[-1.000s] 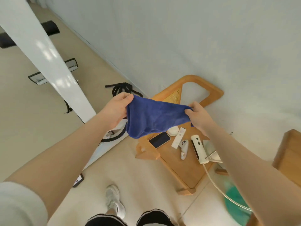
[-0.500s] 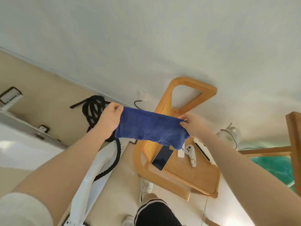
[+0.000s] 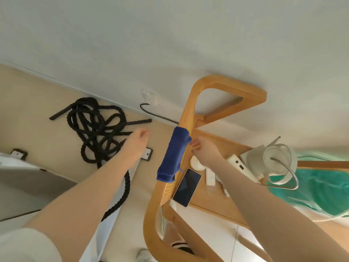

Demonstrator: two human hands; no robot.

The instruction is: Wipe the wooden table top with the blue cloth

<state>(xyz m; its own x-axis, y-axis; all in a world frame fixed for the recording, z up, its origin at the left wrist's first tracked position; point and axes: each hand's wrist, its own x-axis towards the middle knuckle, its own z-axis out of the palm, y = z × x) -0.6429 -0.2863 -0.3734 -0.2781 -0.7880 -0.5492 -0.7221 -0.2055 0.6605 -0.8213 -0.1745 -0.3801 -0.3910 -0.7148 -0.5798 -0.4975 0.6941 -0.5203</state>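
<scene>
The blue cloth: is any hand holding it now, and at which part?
Neither hand holds the blue cloth; it hangs draped over the table's side rail. The left hand is apart from it, and the right hand is just beside its upper end.

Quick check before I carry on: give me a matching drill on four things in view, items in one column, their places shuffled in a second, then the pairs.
Items:
1. blue cloth
2. smartphone
3. black rope
4. left hand

Places:
A. coiled on the floor by the wall
B. draped over the table's wooden side rail
C. in the air, holding nothing
D. flat on the table top, screen up

Pairs: 1-B, 2-D, 3-A, 4-C
</scene>
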